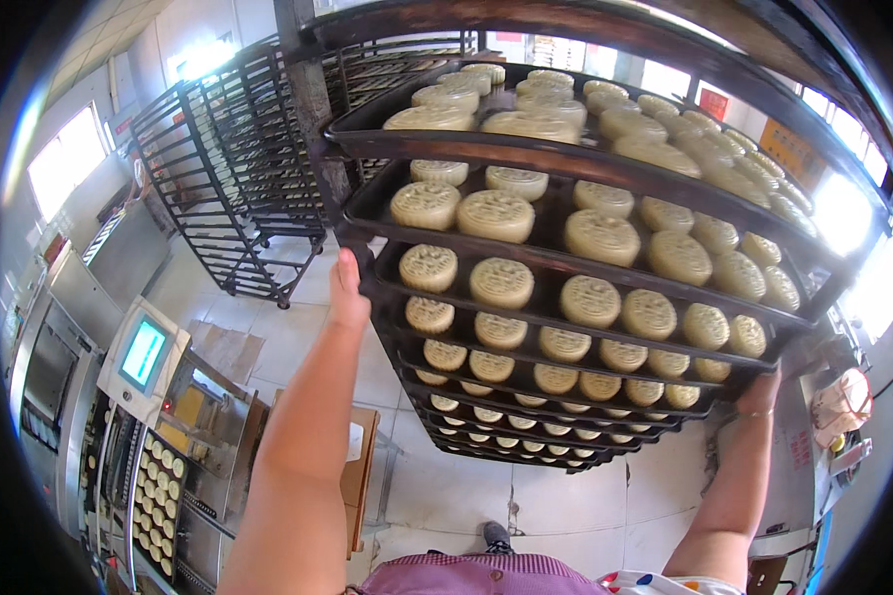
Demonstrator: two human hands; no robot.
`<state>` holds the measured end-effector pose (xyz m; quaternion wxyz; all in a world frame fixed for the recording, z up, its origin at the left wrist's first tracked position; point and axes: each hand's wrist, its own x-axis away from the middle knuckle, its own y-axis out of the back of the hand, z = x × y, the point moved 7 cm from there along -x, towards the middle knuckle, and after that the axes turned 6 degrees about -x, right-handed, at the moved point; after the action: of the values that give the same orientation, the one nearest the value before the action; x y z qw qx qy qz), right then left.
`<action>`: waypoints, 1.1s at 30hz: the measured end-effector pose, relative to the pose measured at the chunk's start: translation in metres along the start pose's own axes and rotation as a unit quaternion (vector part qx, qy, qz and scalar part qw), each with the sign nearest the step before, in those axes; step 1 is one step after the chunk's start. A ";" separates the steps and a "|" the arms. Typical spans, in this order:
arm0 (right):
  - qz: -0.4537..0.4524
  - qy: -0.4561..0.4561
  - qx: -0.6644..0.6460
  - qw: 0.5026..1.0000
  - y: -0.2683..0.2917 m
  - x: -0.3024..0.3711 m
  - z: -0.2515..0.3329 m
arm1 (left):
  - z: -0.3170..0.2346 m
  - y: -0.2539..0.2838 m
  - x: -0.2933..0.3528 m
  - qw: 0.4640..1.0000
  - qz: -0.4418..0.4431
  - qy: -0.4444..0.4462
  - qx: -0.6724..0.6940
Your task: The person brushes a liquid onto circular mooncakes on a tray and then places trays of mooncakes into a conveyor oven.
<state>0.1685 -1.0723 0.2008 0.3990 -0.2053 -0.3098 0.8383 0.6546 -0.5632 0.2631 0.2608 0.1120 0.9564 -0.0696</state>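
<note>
A tall dark metal baking rack (337,171) stands right in front of me, loaded with many stacked trays. On each black tray (556,241) sit rows of pale round mooncakes (496,215) with patterned tops. My left hand (348,293) is closed on the rack's left side, one digit pointing up along the upright. Lower down on the opposite side, my right hand (760,393) holds the rack's edge by the trays; its fingers are mostly hidden there. Both arms reach forward.
Empty-looking dark racks (233,188) stand behind at the left. A machine with a lit screen (144,352) is at my left, a tray of mooncakes (157,501) on it. Beside it is a wooden-edged stand (363,476). A bag (841,407) lies at the right. The floor (566,506) is pale tile.
</note>
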 end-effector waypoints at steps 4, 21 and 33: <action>-0.088 -0.004 -0.025 0.996 0.008 0.041 -0.024 | 0.024 -0.016 -0.031 0.970 -0.072 0.233 -0.016; 0.272 0.234 0.451 0.817 -0.272 0.138 -0.117 | -0.157 -0.162 0.140 0.647 0.167 -0.501 -0.550; -0.026 0.485 0.760 0.432 -0.193 0.180 0.045 | -0.095 -0.129 0.157 0.794 0.388 -0.185 -0.429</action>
<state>0.1387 -0.8504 0.3474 0.5005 -0.1837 0.6911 0.4880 0.4446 -0.6412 0.2730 0.4591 0.3353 0.6979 0.4356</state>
